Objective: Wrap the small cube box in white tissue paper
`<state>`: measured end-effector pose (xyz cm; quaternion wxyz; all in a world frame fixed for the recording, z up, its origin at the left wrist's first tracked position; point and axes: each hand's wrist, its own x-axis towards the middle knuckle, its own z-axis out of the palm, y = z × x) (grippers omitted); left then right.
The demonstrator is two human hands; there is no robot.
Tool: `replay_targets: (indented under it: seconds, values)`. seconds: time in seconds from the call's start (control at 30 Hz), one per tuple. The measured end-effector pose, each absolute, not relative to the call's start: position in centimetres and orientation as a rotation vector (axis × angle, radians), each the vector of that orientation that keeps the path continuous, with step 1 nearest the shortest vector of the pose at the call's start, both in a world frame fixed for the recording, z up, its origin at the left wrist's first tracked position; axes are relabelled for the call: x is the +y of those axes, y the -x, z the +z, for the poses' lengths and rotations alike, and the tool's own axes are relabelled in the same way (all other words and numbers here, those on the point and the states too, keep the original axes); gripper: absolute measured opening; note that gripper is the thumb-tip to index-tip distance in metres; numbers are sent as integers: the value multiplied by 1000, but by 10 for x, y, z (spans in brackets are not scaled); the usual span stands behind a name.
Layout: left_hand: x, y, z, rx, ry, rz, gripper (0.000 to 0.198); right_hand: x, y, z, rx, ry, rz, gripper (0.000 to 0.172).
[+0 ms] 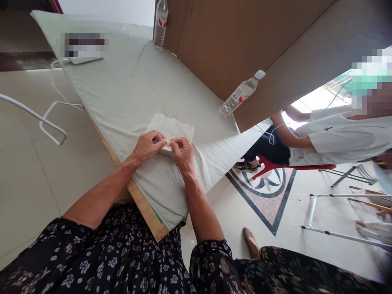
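Observation:
A thin white sheet that looks like tissue paper (177, 125) lies on the cloth-covered table (122, 90), close to its near corner. My left hand (149, 145) is closed, thumb and fingertips pinched at the sheet's near part. Facing it, my right hand (183, 152) pinches the same part, and the fingertips of both hands almost meet. The near edge of the sheet shows below the fingers, slightly raised. Whether some small thing is also between the fingertips is too small to tell.
A clear plastic bottle (240, 96) leans by the large cardboard panel (226, 45); another bottle (161, 24) stands at its far end. A white device (87, 57) with a cable sits far left. Right of the panel, a person in a white shirt (333, 134) sits.

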<state>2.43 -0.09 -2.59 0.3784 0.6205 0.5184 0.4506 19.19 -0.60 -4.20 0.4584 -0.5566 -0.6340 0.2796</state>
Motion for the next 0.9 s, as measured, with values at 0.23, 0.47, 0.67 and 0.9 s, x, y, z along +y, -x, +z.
replay_targets:
  seconds: [0.23, 0.47, 0.67, 0.9]
  values:
    - [0, -23, -22, 1334, -1620, 1107, 19, 0, -192, -48, -1534, 1385, 703, 18]
    - [2, -24, -23, 1328, -1593, 1101, 15, -14, -198, -30, -1683, 1402, 163, 19]
    - [5, -25, -27, 1344, -1613, 1106, 16, -39, -188, -22, -2099, 1297, -94, 20]
    - [1, -20, -24, 1300, -1583, 1077, 21, -35, -185, -25, -2179, 1407, -66, 23]
